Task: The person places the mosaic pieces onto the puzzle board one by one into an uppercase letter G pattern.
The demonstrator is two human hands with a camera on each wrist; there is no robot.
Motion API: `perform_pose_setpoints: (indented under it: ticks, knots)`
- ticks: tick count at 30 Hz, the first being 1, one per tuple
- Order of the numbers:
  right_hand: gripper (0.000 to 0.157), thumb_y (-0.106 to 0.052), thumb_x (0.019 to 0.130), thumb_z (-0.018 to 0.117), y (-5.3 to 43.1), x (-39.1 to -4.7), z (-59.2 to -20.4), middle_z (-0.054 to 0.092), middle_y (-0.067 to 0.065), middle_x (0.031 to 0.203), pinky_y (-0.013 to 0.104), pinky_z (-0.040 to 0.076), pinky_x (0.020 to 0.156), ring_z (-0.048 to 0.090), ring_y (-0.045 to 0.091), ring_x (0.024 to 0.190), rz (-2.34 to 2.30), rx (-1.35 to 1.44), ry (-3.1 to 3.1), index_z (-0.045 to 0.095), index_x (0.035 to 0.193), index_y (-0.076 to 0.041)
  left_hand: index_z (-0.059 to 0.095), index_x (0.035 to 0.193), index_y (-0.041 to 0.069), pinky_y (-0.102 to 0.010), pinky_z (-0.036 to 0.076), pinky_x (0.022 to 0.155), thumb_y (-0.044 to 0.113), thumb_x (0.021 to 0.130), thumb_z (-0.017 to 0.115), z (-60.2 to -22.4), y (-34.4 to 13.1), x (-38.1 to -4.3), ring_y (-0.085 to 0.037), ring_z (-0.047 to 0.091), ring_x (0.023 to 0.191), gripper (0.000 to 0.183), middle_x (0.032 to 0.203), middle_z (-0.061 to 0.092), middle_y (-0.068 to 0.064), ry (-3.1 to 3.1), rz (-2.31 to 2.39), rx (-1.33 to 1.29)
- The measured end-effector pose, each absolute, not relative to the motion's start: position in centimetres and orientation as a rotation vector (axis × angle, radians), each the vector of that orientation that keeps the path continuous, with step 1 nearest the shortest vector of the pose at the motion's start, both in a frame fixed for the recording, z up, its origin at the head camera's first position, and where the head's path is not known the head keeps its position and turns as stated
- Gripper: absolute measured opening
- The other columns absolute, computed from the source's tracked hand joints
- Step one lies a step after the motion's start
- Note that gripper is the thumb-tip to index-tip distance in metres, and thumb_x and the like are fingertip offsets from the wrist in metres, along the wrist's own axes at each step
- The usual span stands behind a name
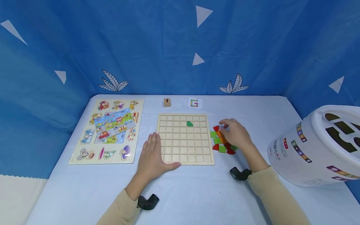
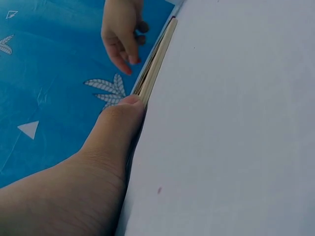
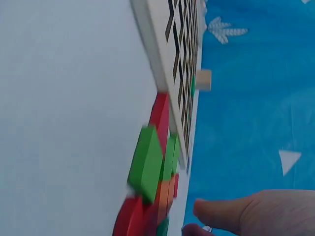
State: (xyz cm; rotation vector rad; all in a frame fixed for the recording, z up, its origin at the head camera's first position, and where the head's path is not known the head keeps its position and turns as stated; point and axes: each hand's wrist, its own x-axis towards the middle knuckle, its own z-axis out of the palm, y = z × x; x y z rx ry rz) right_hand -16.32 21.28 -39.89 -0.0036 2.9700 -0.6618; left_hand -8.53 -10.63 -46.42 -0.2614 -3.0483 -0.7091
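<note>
A square wooden grid board lies on the table with one green quarter-round piece in an upper cell. My left hand rests at its lower left corner, fingers straight along the left side, thumb against the front edge. Right of the board is a pile of red, orange and green pieces, some square, some rounded. Over the pile's far part hovers my right hand, fingers loosely bent and apart. The right wrist view shows its thumb above the pieces; no held piece is visible.
A pattern card and a small wooden block sit behind the board. At left lies a picture puzzle board with picture cards on it. A large white bucket stands at right. Blue curtain backs the table.
</note>
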Motion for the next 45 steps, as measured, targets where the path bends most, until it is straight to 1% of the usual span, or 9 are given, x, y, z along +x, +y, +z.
perform_pose_setpoints:
  ticks: [8, 12, 19, 24, 27, 32, 36, 40, 45]
  knots:
    - [0.042, -0.017, 0.095, 0.065, 25.0, -14.9, -40.2, 0.057, 0.022, 0.123, 0.056, 0.051, 0.093, 0.054, 0.039, 0.108, -0.647, 0.125, 2.905, 0.058, 0.135, -0.007, 0.01, 0.158, -0.001, -0.052, 0.013, 0.126, 0.089, 0.061, 0.064, -46.3, -10.6, -8.5, -0.033, 0.003, 0.156, 0.143, 0.167, 0.008, -0.019, -3.031, -0.705, -0.26]
    - [0.04, -0.017, 0.094, 0.065, 25.8, -14.6, -40.6, 0.056, 0.024, 0.124, 0.062, 0.047, 0.096, 0.053, 0.042, 0.113, -0.67, 0.107, 2.914, 0.06, 0.132, -0.006, 0.009, 0.158, -0.002, -0.052, 0.013, 0.126, 0.089, 0.06, 0.064, -46.3, -10.5, -8.5, -0.032, 0.003, 0.156, 0.144, 0.167, 0.008, -0.019, -3.036, -0.704, -0.252]
    - [0.034, -0.017, 0.094, 0.065, 26.6, -14.4, -40.5, 0.056, 0.023, 0.128, 0.065, 0.043, 0.101, 0.05, 0.043, 0.118, -0.658, 0.124, 2.883, 0.063, 0.126, -0.007, 0.007, 0.158, -0.001, -0.052, 0.012, 0.126, 0.09, 0.06, 0.063, -46.3, -10.4, -8.5, -0.032, 0.002, 0.156, 0.145, 0.167, 0.006, -0.019, -3.054, -0.714, -0.243]
    - [0.033, -0.019, 0.093, 0.068, 26.8, -14.5, -40.6, 0.055, 0.023, 0.127, 0.062, 0.045, 0.101, 0.049, 0.041, 0.118, -0.684, 0.171, 2.859, 0.064, 0.123, -0.006, 0.008, 0.158, -0.001, -0.052, 0.012, 0.126, 0.089, 0.06, 0.065, -46.1, -10.4, -8.5, -0.032, 0.002, 0.156, 0.145, 0.167, 0.006, -0.018, -3.051, -0.726, -0.241]
    - [0.032, -0.019, 0.092, 0.069, 26.8, -14.6, -40.8, 0.056, 0.022, 0.122, 0.058, 0.048, 0.096, 0.051, 0.039, 0.112, -0.708, 0.185, 2.854, 0.063, 0.121, -0.005, 0.008, 0.158, -0.001, -0.052, 0.012, 0.126, 0.088, 0.06, 0.066, -46.0, -10.5, -8.4, -0.032, 0.002, 0.156, 0.144, 0.167, 0.007, -0.019, -3.051, -0.725, -0.242]
    - [0.028, -0.018, 0.093, 0.068, 27.0, -14.9, -41.0, 0.057, 0.017, 0.105, 0.041, 0.049, 0.079, 0.052, 0.032, 0.097, -0.74, 0.177, 2.819, 0.055, 0.114, -0.004, 0.009, 0.158, -0.001, -0.051, 0.012, 0.126, 0.088, 0.06, 0.066, -46.1, -10.5, -8.4, -0.032, 0.002, 0.156, 0.144, 0.167, 0.007, -0.018, -3.051, -0.727, -0.239]
    - [0.026, -0.019, 0.095, 0.065, 27.1, -15.1, -40.9, 0.054, 0.014, 0.099, 0.032, 0.045, 0.074, 0.051, 0.028, 0.092, -0.76, 0.151, 2.796, 0.051, 0.112, -0.005, 0.009, 0.158, -0.001, -0.052, 0.012, 0.126, 0.088, 0.06, 0.066, -46.2, -10.6, -8.5, -0.032, 0.002, 0.156, 0.144, 0.167, 0.006, -0.018, -3.05, -0.73, -0.236]
    - [0.024, -0.019, 0.096, 0.063, 27.0, -15.3, -40.7, 0.055, 0.014, 0.102, 0.033, 0.045, 0.074, 0.051, 0.029, 0.092, -0.797, 0.157, 2.812, 0.052, 0.112, -0.006, 0.009, 0.158, 0.0, -0.051, 0.012, 0.126, 0.09, 0.06, 0.064, -46.4, -10.6, -8.5, -0.032, 0.003, 0.156, 0.145, 0.167, 0.007, -0.018, -3.049, -0.73, -0.232]
    - [0.024, -0.02, 0.096, 0.063, 26.7, -15.7, -40.4, 0.058, 0.017, 0.109, 0.04, 0.049, 0.081, 0.052, 0.032, 0.098, -0.851, 0.162, 2.859, 0.053, 0.113, -0.006, 0.01, 0.158, 0.0, -0.052, 0.012, 0.126, 0.09, 0.06, 0.065, -46.4, -10.6, -8.5, -0.032, 0.003, 0.156, 0.144, 0.167, 0.007, -0.018, -3.045, -0.753, -0.235]
